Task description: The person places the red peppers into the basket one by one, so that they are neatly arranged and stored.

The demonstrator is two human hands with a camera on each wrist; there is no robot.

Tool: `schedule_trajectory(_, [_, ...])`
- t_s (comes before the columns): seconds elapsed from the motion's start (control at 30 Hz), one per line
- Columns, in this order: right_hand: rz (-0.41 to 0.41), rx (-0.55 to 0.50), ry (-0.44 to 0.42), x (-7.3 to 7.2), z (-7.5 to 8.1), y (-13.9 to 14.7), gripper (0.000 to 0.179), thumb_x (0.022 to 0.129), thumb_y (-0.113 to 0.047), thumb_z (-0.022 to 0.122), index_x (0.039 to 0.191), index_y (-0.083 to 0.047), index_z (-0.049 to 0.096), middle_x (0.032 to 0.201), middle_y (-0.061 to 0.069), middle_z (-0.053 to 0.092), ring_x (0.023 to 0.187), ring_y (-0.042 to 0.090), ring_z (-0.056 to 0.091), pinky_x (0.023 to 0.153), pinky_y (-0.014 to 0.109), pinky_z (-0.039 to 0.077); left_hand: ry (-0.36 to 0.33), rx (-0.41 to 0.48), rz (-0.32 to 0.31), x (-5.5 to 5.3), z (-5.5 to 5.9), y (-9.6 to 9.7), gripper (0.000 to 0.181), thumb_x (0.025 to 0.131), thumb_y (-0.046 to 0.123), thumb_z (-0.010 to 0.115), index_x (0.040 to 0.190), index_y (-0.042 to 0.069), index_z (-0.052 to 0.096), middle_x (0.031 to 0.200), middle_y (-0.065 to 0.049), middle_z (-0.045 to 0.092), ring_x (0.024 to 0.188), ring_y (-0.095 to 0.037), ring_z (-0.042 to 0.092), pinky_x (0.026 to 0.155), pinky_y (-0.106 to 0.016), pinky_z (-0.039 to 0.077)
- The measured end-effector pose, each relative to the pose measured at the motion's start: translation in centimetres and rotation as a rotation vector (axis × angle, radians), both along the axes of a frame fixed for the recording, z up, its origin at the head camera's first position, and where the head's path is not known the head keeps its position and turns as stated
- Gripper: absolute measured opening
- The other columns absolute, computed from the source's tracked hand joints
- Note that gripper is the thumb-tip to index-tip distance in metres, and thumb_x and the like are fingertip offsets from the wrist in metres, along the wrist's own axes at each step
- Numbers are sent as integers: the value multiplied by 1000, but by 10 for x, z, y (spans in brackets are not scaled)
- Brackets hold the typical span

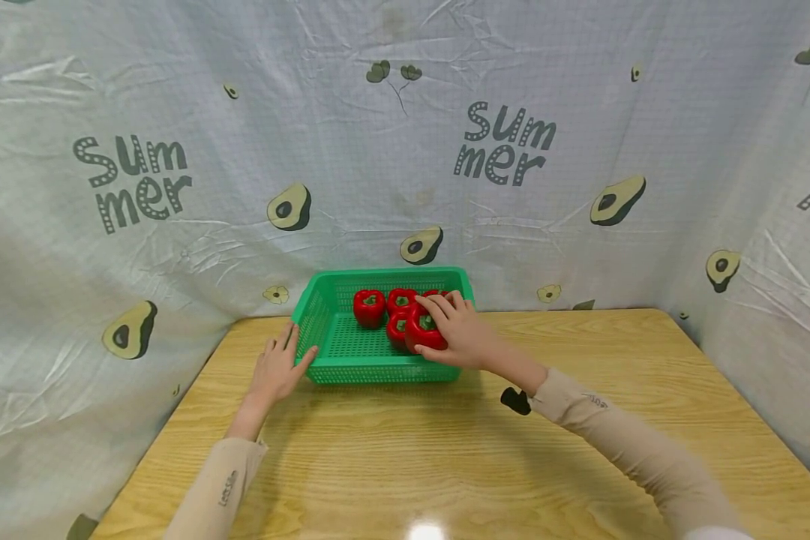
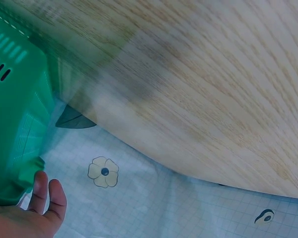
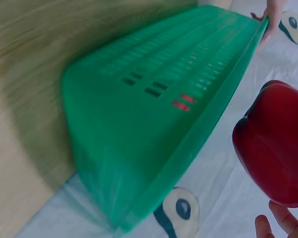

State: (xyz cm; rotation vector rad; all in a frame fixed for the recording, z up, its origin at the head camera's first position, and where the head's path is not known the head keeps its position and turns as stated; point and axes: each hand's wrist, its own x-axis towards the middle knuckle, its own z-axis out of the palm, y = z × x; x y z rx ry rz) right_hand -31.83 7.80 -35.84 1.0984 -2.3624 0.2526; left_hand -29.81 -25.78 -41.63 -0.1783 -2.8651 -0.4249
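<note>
My right hand (image 1: 460,334) holds a red bell pepper (image 1: 418,334) over the right part of a green plastic basket (image 1: 378,361). The right wrist view shows that bell pepper (image 3: 278,144) above the rim, with fingertips (image 3: 283,218) against it. Several other red bell peppers (image 1: 369,309) are in the basket, mostly at the right; my right hand partly hides one. At the basket's left front corner rests my left hand (image 1: 277,367), its fingers spread and fairly straight, the thumb over the rim. Two of its fingers (image 2: 57,203) show beside the basket (image 2: 20,114) in the left wrist view.
The basket stands on a wooden table (image 1: 391,450), close to the back edge. A pale cloth (image 1: 351,150) printed with avocados and the word "summer" hangs behind and at the sides. A small black object or mark (image 1: 515,400) is under the right forearm.
</note>
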Motion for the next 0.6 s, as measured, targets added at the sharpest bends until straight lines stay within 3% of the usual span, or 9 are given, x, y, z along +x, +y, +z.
schedule_trajectory(0.6, [-101, -94, -62, -22, -25, -69, 71, 82, -46, 56, 136, -7, 31, 130, 9, 42, 106, 29, 35, 81, 47, 36, 1, -9, 3, 2, 0, 1, 69, 94, 45, 31, 140, -6, 21, 145, -22, 20, 115, -42, 34, 81, -52, 37])
